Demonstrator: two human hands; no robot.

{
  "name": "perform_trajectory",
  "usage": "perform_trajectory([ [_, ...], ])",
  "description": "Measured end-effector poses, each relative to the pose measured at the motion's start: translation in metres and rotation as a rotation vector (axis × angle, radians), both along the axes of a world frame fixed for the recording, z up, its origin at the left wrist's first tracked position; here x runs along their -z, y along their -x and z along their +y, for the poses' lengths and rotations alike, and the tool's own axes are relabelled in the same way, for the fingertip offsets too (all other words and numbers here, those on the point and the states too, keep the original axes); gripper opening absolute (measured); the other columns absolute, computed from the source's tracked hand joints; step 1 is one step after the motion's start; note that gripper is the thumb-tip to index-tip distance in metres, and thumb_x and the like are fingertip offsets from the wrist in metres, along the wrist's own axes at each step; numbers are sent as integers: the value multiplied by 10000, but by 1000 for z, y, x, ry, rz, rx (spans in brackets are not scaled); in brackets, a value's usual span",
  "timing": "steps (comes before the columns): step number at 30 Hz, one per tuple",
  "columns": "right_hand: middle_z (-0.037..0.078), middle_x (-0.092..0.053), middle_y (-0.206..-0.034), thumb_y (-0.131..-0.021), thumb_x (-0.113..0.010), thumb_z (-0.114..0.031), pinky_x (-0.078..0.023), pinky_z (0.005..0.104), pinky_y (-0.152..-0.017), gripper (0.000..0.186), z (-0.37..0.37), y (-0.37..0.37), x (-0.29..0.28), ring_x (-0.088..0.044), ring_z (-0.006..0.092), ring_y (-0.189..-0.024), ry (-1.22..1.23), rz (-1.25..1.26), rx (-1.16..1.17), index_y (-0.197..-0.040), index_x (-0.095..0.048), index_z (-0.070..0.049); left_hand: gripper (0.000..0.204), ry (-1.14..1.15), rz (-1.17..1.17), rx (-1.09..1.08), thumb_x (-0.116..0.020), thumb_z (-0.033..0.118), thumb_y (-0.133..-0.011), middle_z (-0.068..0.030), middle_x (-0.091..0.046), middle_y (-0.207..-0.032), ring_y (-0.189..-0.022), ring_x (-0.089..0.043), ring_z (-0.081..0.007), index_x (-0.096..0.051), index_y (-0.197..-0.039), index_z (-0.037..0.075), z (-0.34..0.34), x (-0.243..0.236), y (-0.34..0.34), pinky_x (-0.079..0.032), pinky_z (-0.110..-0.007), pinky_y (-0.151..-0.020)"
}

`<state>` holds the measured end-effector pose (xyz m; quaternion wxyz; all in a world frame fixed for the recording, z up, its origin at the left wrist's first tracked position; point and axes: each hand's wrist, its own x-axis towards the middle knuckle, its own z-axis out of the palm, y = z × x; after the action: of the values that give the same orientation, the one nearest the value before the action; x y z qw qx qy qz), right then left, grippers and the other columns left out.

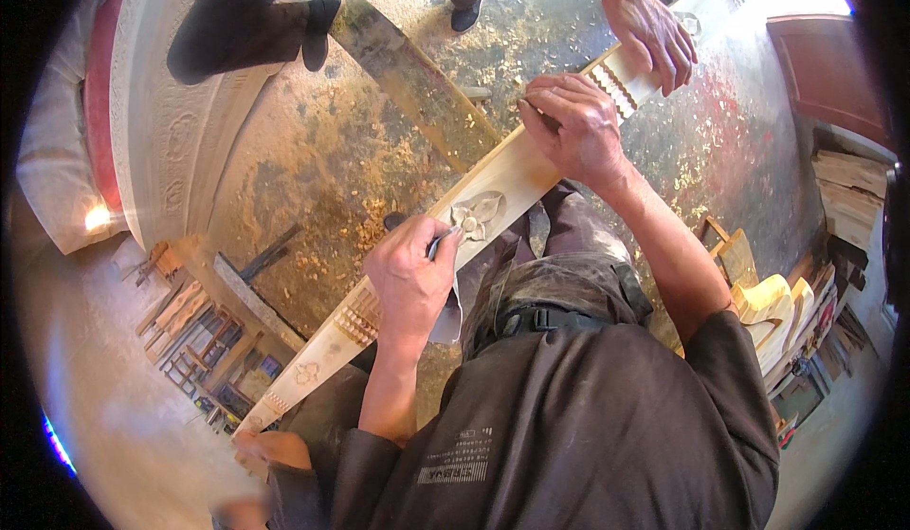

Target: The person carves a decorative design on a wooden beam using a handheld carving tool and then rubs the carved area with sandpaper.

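Observation:
A long pale wooden plank (512, 160) crosses diagonally in front of me, with beaded bands and a carved flower relief (475, 212). My left hand (409, 269) is closed on a thin grey sheet (448, 314), perhaps sandpaper, its fingertips at the flower's lower left. My right hand (573, 122) is wrapped round the plank's upper stretch, below a beaded band. Another person's hand (652, 42) rests on the plank at the upper right. Another hand (258, 443) is at its far lower-left end.
A person's dark-clad legs (313, 32) stand top left beside a large carved panel (171, 122). A dusty board (398, 75) crosses the shaving-strewn floor (303, 141). Tools and wood pieces (194, 340) lie lower left; shaped yellow wooden pieces (777, 302) stand at the right.

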<state>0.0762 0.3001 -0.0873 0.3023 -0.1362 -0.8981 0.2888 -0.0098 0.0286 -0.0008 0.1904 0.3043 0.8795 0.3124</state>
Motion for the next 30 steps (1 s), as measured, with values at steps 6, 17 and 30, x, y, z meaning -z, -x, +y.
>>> perform_trajectory([
  [6,138,-833,-949,-922,-831,-87,-633,437,-904,118,-5,0,-5,-822,308,-983,9,-7,-5,-850,-756,-32,217,32,50,80,-943,104,-899,-108,-666,-734,-632,-601,-199,-750,-896,5,-17,-7,6,-474,-371,-618],
  [17,135,-829,-938,-917,-834,-86,-634,437,-900,123,-7,-3,-3,-820,315,-975,6,-23,-1,-844,-754,-28,202,54,85,174,-943,123,-892,-126,-741,-803,-720,-731,-293,-765,-915,30,-7,-5,8,-544,-416,-679],
  [30,137,-837,-961,-920,-832,-93,-632,437,-903,100,-7,-1,-1,-816,317,-960,-10,-16,4,-867,-774,-31,149,-31,150,34,-936,77,-899,-89,-768,-820,-705,-715,-253,-798,-932,32,-14,-9,1,-535,-376,-657],
])
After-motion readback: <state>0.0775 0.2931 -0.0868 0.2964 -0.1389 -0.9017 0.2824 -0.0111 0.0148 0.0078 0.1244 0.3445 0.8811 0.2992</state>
